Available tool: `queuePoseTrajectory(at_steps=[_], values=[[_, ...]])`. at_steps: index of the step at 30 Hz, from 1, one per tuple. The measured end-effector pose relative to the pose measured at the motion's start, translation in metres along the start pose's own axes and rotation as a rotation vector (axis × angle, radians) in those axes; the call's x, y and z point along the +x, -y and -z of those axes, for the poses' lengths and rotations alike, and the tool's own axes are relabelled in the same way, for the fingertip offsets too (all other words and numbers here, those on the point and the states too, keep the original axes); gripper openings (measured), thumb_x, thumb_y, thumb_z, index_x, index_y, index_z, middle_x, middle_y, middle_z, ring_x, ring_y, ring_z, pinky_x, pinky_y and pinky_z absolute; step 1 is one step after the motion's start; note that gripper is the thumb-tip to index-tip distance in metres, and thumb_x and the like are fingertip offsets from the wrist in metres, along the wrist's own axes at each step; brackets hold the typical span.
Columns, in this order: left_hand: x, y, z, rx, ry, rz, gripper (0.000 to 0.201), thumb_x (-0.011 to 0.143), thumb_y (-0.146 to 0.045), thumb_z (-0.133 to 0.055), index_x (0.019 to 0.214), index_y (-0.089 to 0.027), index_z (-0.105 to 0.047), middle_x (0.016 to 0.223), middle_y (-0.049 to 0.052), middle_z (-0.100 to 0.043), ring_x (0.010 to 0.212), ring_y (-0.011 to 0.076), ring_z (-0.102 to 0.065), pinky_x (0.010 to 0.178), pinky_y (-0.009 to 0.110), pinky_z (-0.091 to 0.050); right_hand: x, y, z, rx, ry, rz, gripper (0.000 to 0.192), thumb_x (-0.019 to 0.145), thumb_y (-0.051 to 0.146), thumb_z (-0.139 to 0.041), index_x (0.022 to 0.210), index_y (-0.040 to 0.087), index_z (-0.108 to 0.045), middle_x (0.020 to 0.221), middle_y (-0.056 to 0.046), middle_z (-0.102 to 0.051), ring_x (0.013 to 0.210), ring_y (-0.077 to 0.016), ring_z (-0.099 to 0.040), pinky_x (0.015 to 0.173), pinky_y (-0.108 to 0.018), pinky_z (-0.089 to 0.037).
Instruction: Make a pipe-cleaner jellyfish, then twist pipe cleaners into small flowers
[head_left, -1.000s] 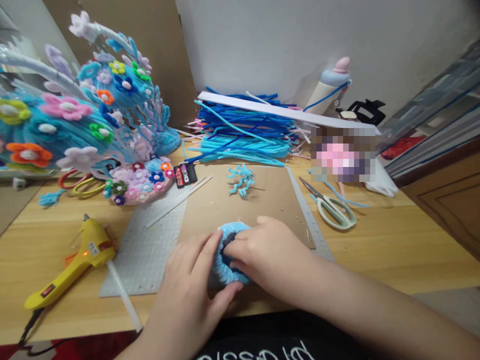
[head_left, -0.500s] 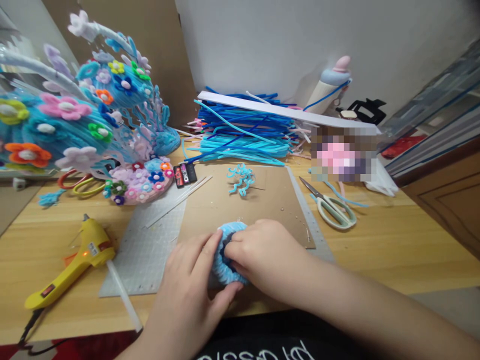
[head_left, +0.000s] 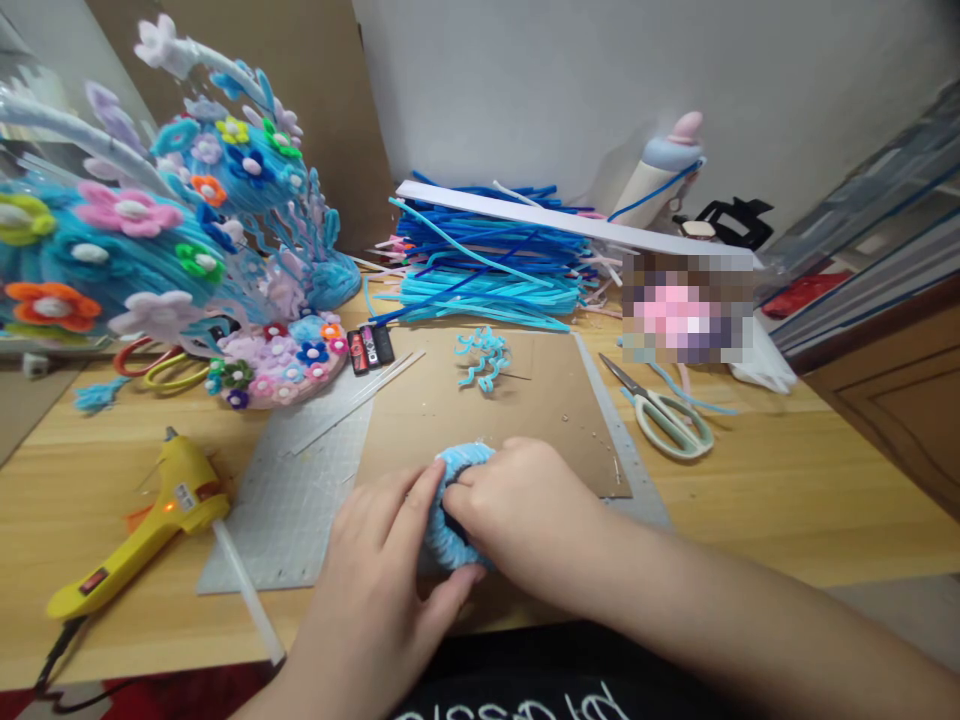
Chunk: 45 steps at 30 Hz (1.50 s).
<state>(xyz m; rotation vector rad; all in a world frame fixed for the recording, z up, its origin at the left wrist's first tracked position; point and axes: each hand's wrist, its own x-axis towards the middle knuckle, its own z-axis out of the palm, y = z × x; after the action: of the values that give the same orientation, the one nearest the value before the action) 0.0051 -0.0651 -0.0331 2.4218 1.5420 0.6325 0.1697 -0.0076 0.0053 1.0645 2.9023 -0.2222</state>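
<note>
A hollow, fuzzy light-blue pipe-cleaner piece (head_left: 454, 545) with a dark opening is held at the front edge of the cardboard. My left hand (head_left: 382, 560) grips its left side, fingers along the top and thumb at the bottom. The curled fingers of my right hand (head_left: 525, 520) reach into the opening from the right; their tips are hidden, so whatever they pinch cannot be seen. Beyond the hands, curly light-blue pipe-cleaner bits (head_left: 484, 360) lie on the brown cardboard (head_left: 555, 420).
On the left rests a yellow glue gun (head_left: 142, 530), its light glowing, with a glue stick in its back. Scissors (head_left: 667, 415) lie to the right. Bundles of blue pipe cleaners (head_left: 487, 265) are stacked at the back. Flower-covered blue decorations (head_left: 135, 270) stand at back left.
My right hand has shifted slightly up and left inside the blue piece's opening. My left hand keeps the same grip.
</note>
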Motion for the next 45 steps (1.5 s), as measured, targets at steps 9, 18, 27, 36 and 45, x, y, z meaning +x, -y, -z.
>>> queuePoseTrajectory(at_steps=[9,18,27,36,45], values=[[0.001,-0.002,-0.001,-0.009,-0.004,0.005,0.068,0.078,-0.030,-0.062,0.138,-0.021,-0.031,0.127,0.012,-0.050,0.114,0.0298,-0.048,0.093,0.049,-0.043,0.000,0.000,-0.004,0.001,-0.052,-0.003,0.002,0.075,0.017,-0.064,0.073,0.016,-0.063,0.066,-0.002,-0.068,0.056,-0.0190,-0.061,0.048,-0.032,-0.024],[0.001,-0.001,0.000,-0.009,0.016,0.005,0.067,0.079,-0.028,-0.061,0.138,-0.021,-0.029,0.127,0.013,-0.049,0.114,0.0292,-0.046,0.094,0.049,-0.042,0.002,0.000,-0.006,-0.002,-0.029,0.006,0.009,0.073,0.018,-0.065,0.065,0.016,-0.062,0.061,-0.002,-0.067,0.050,-0.0167,-0.056,0.049,-0.031,-0.023],[0.002,-0.002,0.001,-0.014,0.014,-0.001,0.067,0.078,-0.025,-0.061,0.138,-0.020,-0.030,0.128,0.013,-0.050,0.115,0.0295,-0.047,0.094,0.049,-0.041,0.002,0.000,-0.009,-0.003,-0.060,-0.003,0.008,0.071,0.018,-0.066,0.065,0.017,-0.062,0.060,-0.001,-0.066,0.049,-0.0171,-0.055,0.049,-0.031,-0.022],[0.002,-0.002,0.002,0.001,-0.001,0.003,0.067,0.078,-0.029,-0.063,0.137,-0.021,-0.032,0.125,0.013,-0.053,0.112,0.0297,-0.049,0.093,0.049,-0.042,0.000,-0.001,0.001,0.055,-0.031,-0.013,0.009,0.075,0.019,-0.066,0.067,0.016,-0.064,0.064,-0.002,-0.068,0.054,-0.0161,-0.058,0.052,-0.030,-0.026],[0.002,0.000,0.002,-0.004,-0.020,0.044,0.065,0.080,-0.035,-0.062,0.137,-0.023,-0.032,0.125,0.012,-0.052,0.112,0.0302,-0.050,0.092,0.049,-0.043,-0.042,-0.033,0.008,0.628,-0.314,-0.376,0.013,0.089,0.028,-0.053,0.092,0.021,-0.064,0.083,0.000,-0.066,0.072,-0.0129,-0.058,0.063,-0.024,-0.041]])
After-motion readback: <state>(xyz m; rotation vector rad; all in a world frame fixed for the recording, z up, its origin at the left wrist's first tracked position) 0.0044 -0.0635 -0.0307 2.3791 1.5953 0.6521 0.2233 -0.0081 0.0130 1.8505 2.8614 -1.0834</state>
